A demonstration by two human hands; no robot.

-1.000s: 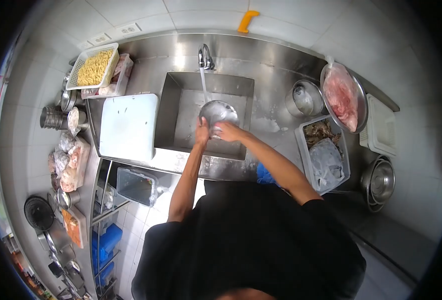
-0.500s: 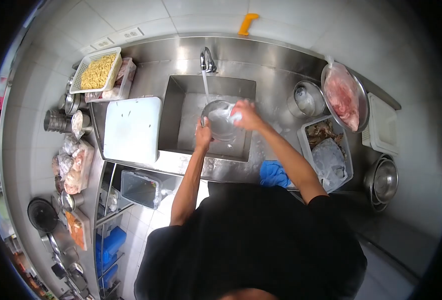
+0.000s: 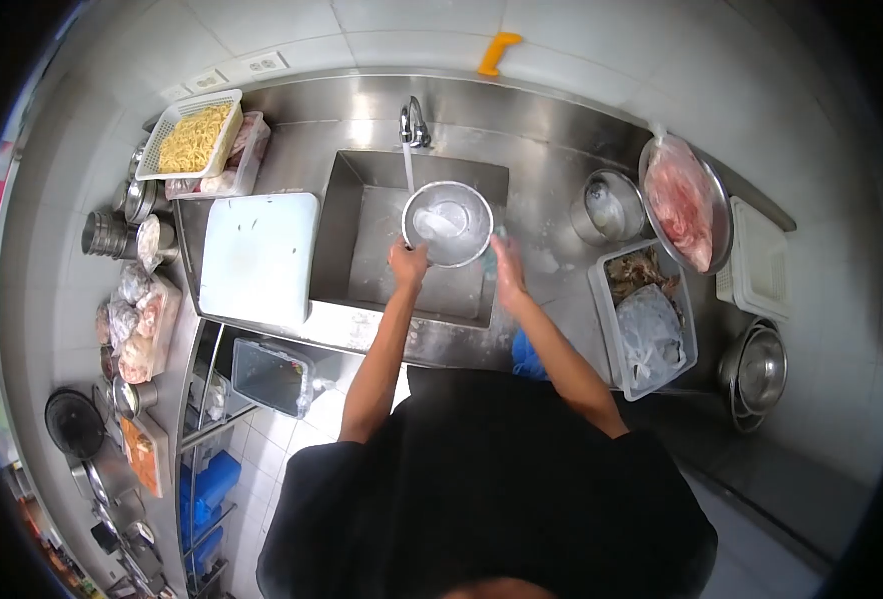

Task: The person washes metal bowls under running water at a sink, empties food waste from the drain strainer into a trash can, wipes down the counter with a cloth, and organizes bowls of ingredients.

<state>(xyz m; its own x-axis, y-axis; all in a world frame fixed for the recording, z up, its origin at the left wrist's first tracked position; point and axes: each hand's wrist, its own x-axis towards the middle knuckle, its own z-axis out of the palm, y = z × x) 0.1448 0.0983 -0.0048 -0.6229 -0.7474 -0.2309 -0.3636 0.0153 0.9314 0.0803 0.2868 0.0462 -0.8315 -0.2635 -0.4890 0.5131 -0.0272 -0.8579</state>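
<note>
My left hand [image 3: 408, 264] is closed on the lower left rim of a round metal bowl [image 3: 474, 240], held over the sink [image 3: 371, 270]. The bowl's inside faces up, and wet, whitish patches show in it. Against the bowl's right outer side is my right hand [image 3: 508, 272], blurred by motion, with a pale greenish scrubbing pad [image 3: 490, 262] between its fingers and the metal. Water runs from the faucet [image 3: 414, 125] in a stream just behind the bowl's upper left rim.
Left of the sink lies a white cutting board [image 3: 260, 255], with a noodle basket [image 3: 197, 140] behind it. To the right stand a metal pot [image 3: 583, 212], a bowl with bagged meat [image 3: 681, 205] and a plastic bin [image 3: 691, 349]. A blue cloth [image 3: 527, 357] lies by the front edge.
The bowl has come up and tipped so its inside faces me more. My right hand has moved from the bowl's upper right inside down to its outer right side.
</note>
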